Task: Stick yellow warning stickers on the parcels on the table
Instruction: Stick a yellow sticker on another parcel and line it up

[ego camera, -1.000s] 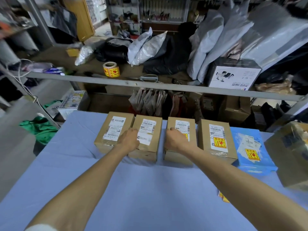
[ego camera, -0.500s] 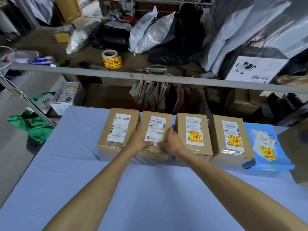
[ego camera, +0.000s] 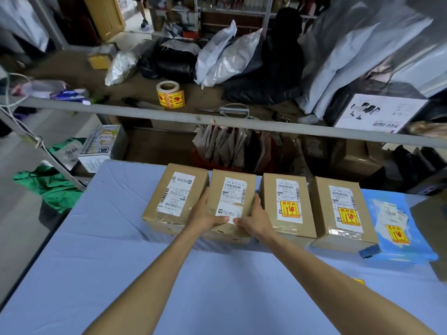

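Observation:
Several parcels stand in a row on the blue table [ego camera: 217, 286]. My left hand [ego camera: 204, 213] and my right hand [ego camera: 256, 218] grip the near sides of the second cardboard parcel [ego camera: 232, 189], thumbs on its white label. The leftmost parcel [ego camera: 174, 194] has only a white label. The third parcel [ego camera: 287, 201], the fourth parcel [ego camera: 343, 209] and the blue parcel [ego camera: 396, 226] each carry a yellow warning sticker. A roll of yellow stickers [ego camera: 170, 94] stands on the shelf behind. A yellow sticker [ego camera: 359, 281] peeks out behind my right forearm.
A grey metal bar [ego camera: 169, 114] crosses in front of the shelf. Scissors [ego camera: 232, 110], plastic mailer bags [ego camera: 225, 56] and a white printed box [ego camera: 377, 112] lie behind it. A cardboard box [ego camera: 433, 226] sits at the table's right edge.
Both hands have closed in on the second parcel: the right hand left the third parcel, uncovering its yellow sticker. The camera has tilted and moved closer.

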Demonstrator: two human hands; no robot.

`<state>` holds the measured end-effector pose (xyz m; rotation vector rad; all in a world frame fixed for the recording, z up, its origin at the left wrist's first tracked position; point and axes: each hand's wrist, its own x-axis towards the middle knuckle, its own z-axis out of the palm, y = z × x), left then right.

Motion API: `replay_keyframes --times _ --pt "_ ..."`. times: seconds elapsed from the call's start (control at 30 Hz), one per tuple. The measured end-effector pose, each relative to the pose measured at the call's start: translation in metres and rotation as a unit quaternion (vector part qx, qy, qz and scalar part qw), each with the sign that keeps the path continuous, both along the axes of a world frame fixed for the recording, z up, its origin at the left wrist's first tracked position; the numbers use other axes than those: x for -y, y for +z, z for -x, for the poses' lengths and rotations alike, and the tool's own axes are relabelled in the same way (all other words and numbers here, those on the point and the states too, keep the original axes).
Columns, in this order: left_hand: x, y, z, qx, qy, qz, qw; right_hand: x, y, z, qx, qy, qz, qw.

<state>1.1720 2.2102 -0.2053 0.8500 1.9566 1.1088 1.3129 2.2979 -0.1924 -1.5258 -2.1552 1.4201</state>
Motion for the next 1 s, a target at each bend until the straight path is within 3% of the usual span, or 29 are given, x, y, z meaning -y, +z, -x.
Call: replay_keyframes --times 0.27,0.8,1.0 --pt "0.041 0.005 -0.025 0.047 0.029 0.014 0.998 0.031 0.008 -0.029 -0.023 0.022 0.009 0.999" --pt "0.134 0.006 -0.113 0.067 0.105 0.043 0.991 0.104 -0.001 -0.116 -0.052 0.092 0.043 0.993" --pt "0.136 0.01 -0.157 0.055 0.105 0.053 0.991 0.105 -0.004 -0.164 -0.057 0.073 0.064 0.994"
